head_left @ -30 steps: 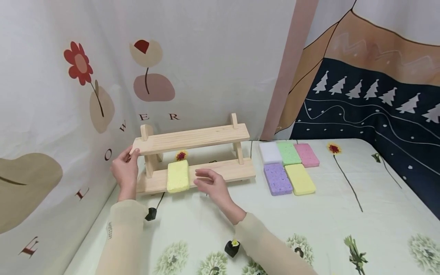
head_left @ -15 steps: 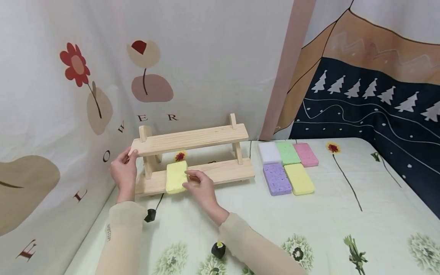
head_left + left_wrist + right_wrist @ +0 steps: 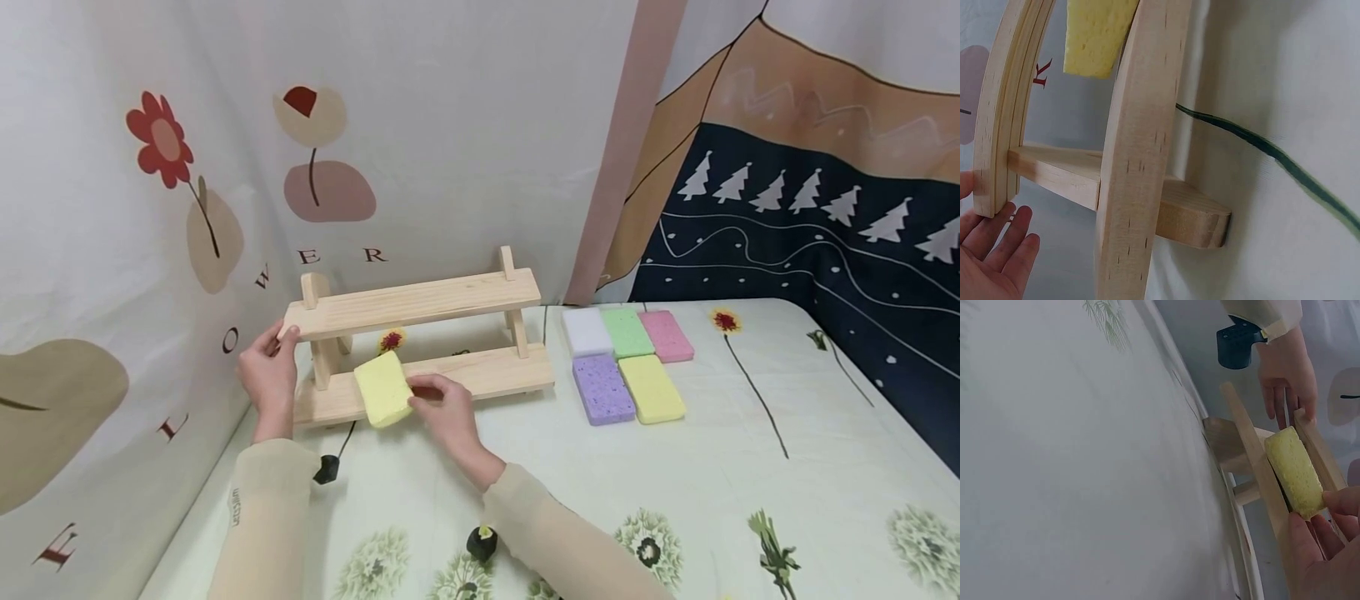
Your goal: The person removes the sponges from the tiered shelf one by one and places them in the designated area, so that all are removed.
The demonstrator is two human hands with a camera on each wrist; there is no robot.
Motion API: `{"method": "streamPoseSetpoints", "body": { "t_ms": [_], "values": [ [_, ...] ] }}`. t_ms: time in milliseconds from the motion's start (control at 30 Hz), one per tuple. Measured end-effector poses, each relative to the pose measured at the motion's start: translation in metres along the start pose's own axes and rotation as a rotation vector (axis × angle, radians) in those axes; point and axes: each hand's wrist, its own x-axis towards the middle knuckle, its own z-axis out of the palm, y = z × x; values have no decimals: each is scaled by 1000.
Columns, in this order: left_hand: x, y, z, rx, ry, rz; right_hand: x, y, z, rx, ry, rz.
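Note:
A two-tier wooden shelf (image 3: pixel 420 303) stands near the back curtain. My left hand (image 3: pixel 272 375) grips the left end of its upper board, thumb on top and fingers below, as the left wrist view also shows. At the lower board (image 3: pixel 487 372), a yellow sponge (image 3: pixel 383 389) leans tilted, overlapping the front edge in the head view. My right hand (image 3: pixel 450 421) pinches its right side between thumb and fingers. From the right wrist, the same sponge (image 3: pixel 1294 469) appears edge-on between the two boards, the thumb on one face and a finger on the other.
Right of the shelf, several sponges lie flat together: white (image 3: pixel 587 332), green (image 3: pixel 628 333), pink (image 3: pixel 667 336), purple (image 3: pixel 603 389) and a second yellow sponge (image 3: pixel 652 389). A floral cloth (image 3: pixel 720 483) covers the table. Printed curtains (image 3: pixel 465 125) rise behind and at the left.
My right hand has come left to the yellow sponge and taken hold of its side. The sponge, upright before, now tilts with its top to the left. The left hand keeps its hold.

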Motion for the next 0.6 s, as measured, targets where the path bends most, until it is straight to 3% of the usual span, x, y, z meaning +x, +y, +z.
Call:
{"method": "streamPoseSetpoints", "body": {
  "t_ms": [600],
  "values": [
    [1,0,0,-7,-8,-9,-4,1,-27,51,17,11]
  ]
}}
